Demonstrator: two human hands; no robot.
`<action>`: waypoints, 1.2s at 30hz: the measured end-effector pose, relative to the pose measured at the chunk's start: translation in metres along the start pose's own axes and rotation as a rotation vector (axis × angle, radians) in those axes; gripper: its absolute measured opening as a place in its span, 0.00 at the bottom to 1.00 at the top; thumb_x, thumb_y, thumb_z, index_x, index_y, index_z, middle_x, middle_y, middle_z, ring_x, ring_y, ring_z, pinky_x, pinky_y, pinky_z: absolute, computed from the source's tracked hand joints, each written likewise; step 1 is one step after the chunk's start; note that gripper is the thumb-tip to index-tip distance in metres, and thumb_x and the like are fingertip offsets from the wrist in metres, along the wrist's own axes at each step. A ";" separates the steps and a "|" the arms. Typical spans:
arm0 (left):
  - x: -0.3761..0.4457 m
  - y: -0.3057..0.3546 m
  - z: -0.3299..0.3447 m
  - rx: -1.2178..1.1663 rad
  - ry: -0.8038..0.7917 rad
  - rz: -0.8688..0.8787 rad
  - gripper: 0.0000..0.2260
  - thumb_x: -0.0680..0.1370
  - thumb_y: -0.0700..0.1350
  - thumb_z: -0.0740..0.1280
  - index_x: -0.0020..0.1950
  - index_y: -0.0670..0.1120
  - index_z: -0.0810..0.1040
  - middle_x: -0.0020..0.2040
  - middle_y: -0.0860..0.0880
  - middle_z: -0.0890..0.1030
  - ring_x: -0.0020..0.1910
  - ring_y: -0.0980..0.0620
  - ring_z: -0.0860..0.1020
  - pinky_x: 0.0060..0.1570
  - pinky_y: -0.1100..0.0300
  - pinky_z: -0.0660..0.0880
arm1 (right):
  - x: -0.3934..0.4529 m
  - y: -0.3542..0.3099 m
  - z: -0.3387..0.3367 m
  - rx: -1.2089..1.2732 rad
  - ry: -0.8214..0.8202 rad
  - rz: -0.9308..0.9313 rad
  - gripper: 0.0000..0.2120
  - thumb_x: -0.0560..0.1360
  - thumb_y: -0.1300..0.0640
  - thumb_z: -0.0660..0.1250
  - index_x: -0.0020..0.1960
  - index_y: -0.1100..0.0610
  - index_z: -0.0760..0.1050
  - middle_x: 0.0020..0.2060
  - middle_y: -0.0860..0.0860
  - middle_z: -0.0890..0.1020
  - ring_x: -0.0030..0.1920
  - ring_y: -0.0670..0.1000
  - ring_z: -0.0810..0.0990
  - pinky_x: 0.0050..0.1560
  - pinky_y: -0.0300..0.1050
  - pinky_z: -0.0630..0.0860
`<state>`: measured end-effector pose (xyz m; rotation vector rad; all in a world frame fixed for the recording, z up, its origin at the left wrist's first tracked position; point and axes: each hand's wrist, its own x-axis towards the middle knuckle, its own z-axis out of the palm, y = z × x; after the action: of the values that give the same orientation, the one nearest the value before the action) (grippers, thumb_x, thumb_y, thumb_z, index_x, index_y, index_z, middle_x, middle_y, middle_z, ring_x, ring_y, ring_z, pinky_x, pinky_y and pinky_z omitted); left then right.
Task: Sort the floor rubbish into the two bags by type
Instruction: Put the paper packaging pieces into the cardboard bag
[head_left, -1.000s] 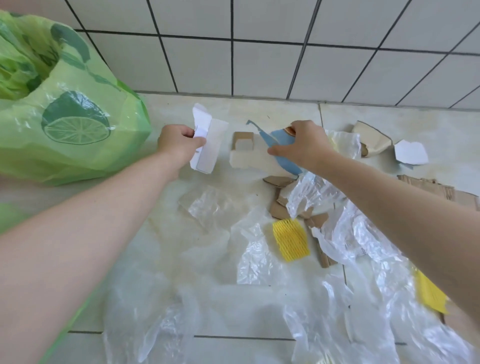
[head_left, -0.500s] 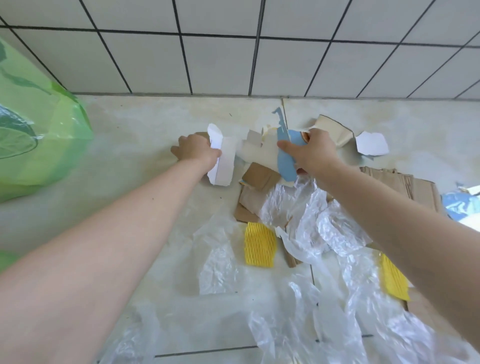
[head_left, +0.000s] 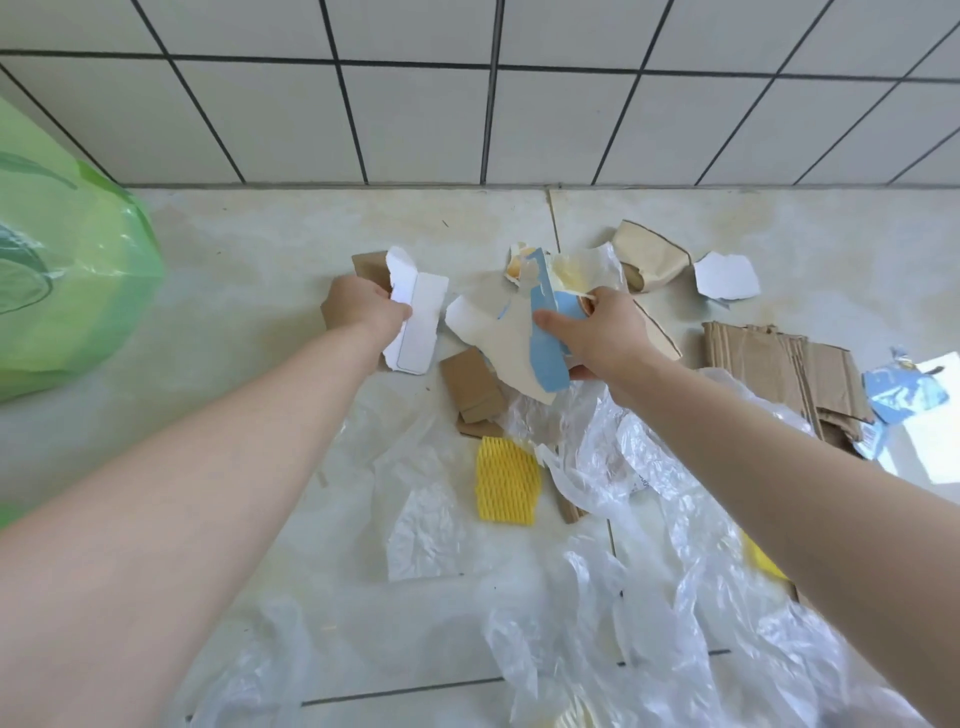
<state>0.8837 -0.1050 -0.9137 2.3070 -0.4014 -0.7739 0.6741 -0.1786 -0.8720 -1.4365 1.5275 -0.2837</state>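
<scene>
Crumpled clear plastic sheets (head_left: 649, 545) cover the near part of the pale tiled floor (head_left: 249, 249). A green printed plastic bag (head_left: 62, 291) stands at the floor's left edge. The right hand (head_left: 597, 332) pinches a torn blue-and-beige cardboard piece (head_left: 524, 338), and the left hand (head_left: 358, 309) grips a folded white paper strip (head_left: 418, 322). Both pieces are raised near the wall edge.

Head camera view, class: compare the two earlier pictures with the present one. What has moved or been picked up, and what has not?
The view has swung right, so the green bag slid toward the left edge. The right hand gathered more: besides the blue card piece it now lifts a larger beige torn sheet. The left hand keeps gripping the white card strip. The yellow foam net and clear plastic film lie unmoved.
</scene>
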 end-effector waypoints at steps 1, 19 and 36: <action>-0.001 -0.002 -0.005 -0.038 0.005 0.006 0.10 0.71 0.41 0.72 0.33 0.46 0.73 0.36 0.47 0.77 0.41 0.46 0.75 0.41 0.59 0.71 | -0.001 0.000 0.000 -0.003 0.004 -0.004 0.21 0.71 0.50 0.73 0.58 0.59 0.72 0.53 0.55 0.79 0.47 0.56 0.83 0.33 0.48 0.82; -0.090 -0.008 0.008 -0.225 -0.360 -0.124 0.07 0.70 0.35 0.72 0.46 0.39 0.77 0.41 0.42 0.78 0.31 0.49 0.72 0.32 0.62 0.69 | -0.050 0.022 -0.025 0.180 -0.041 0.119 0.18 0.70 0.54 0.75 0.54 0.61 0.73 0.52 0.57 0.81 0.46 0.55 0.83 0.38 0.50 0.83; -0.080 -0.027 0.003 -0.283 -0.236 -0.058 0.09 0.69 0.37 0.73 0.35 0.43 0.75 0.44 0.40 0.82 0.43 0.44 0.80 0.47 0.48 0.78 | -0.073 0.038 -0.006 -0.096 -0.187 0.192 0.14 0.70 0.57 0.74 0.50 0.60 0.72 0.46 0.56 0.80 0.44 0.54 0.81 0.38 0.48 0.81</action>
<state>0.8215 -0.0490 -0.9005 1.9780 -0.3071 -1.0658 0.6324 -0.1080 -0.8613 -1.3381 1.5274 0.0389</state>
